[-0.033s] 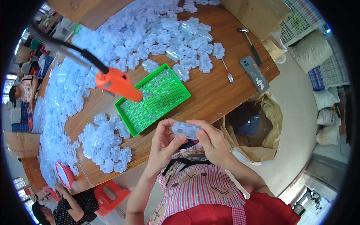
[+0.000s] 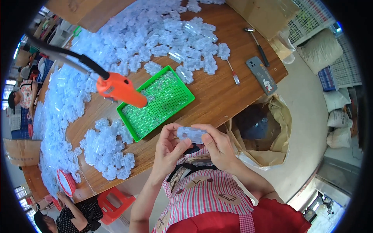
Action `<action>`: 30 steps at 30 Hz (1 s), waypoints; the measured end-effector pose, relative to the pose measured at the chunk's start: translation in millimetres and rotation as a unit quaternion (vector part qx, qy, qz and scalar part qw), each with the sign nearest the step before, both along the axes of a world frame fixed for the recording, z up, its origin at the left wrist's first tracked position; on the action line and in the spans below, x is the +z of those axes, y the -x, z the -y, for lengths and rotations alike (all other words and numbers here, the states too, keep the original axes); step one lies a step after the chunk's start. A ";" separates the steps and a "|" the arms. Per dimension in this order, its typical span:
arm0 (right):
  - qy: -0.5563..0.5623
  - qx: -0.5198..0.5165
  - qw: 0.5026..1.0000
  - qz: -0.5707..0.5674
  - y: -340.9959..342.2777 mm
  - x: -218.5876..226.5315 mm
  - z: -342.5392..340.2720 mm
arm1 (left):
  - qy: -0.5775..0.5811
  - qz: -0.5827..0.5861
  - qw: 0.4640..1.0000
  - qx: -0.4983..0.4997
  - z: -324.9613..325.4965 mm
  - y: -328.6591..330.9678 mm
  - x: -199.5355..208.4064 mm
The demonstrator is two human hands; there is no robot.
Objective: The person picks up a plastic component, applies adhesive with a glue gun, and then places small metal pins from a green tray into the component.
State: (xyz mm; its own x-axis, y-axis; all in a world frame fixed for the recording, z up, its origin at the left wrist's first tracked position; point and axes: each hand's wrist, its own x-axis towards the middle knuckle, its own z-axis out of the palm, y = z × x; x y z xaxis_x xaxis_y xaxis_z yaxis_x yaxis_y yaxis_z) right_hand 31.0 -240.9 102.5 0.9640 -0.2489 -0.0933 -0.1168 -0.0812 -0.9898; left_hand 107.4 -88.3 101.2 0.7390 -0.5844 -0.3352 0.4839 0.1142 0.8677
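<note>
A clear plastic casing [image 2: 191,134] is held in front of my apron, just off the table's near edge. My left hand [image 2: 169,149] grips its left end, thumb on the near side. My right hand [image 2: 219,146] pinches the right end between thumb and fingers. Beyond my hands lies a green tray [image 2: 166,120] with many small shiny metal pieces in it. An orange electric screwdriver [image 2: 121,90] hangs over the tray's left side from a black cord. To the left, a small pile of similar clear casings [image 2: 108,151] rests on the table.
A large heap of clear casings [image 2: 116,42] covers the far and left table [image 2: 229,99]. At right lie a phone [image 2: 261,75], a hammer [image 2: 257,46] and a red-handled screwdriver [image 2: 235,75]. An open lined bag [image 2: 281,136] stands below. Another person [image 2: 74,215] sits lower left beside a red basket [image 2: 67,182].
The whole view has shifted slightly. Both hands keep the same hold on the casing, and nothing else has visibly moved.
</note>
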 end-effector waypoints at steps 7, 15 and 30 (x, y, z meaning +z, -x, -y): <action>-0.445 -0.217 0.868 -0.029 36.6 -56.9 3.0 | -0.112 0.042 0.988 -0.094 24.1 14.0 -8.4; -0.491 -0.444 0.748 -0.051 97.7 -85.4 26.1 | 0.377 0.155 0.869 -0.280 15.2 25.2 96.9; -0.193 0.064 0.967 -0.153 -16.3 -45.9 -26.9 | 0.075 0.749 0.658 0.025 -88.0 13.2 165.3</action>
